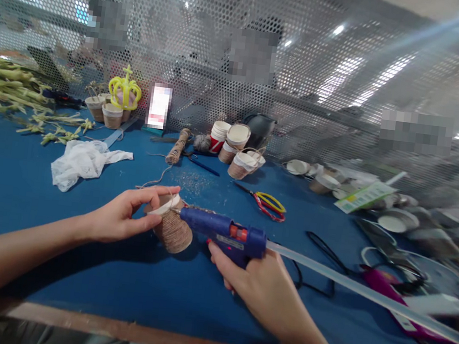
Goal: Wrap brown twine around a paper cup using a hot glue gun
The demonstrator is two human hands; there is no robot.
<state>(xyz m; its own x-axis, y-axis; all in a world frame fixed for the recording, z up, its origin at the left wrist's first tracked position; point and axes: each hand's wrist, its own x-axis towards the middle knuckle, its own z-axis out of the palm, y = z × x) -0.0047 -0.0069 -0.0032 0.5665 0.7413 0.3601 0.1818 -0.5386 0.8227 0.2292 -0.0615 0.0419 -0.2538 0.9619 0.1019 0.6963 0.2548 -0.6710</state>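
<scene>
My left hand [128,212] grips a twine-wrapped paper cup [174,232] by its white rim, tilted on its side just over the table. Twine covers most of the cup's wall, and a loose strand runs back from near the rim to a twine bundle [178,146]. In my right hand [256,278] is a blue glue gun [224,230], its nozzle at the cup wall close below the rim. A long translucent glue stick [349,284] sticks out of the gun's back end. Whether the nozzle touches the twine I cannot tell.
Red-and-yellow-handled scissors [269,205] lie beyond the glue gun. Several cups [241,165] stand near the perforated metal screen [210,52]. A crumpled white cloth [82,162] and a lit phone [158,108] are to the left. A black cable [328,251] and blurred clutter lie right.
</scene>
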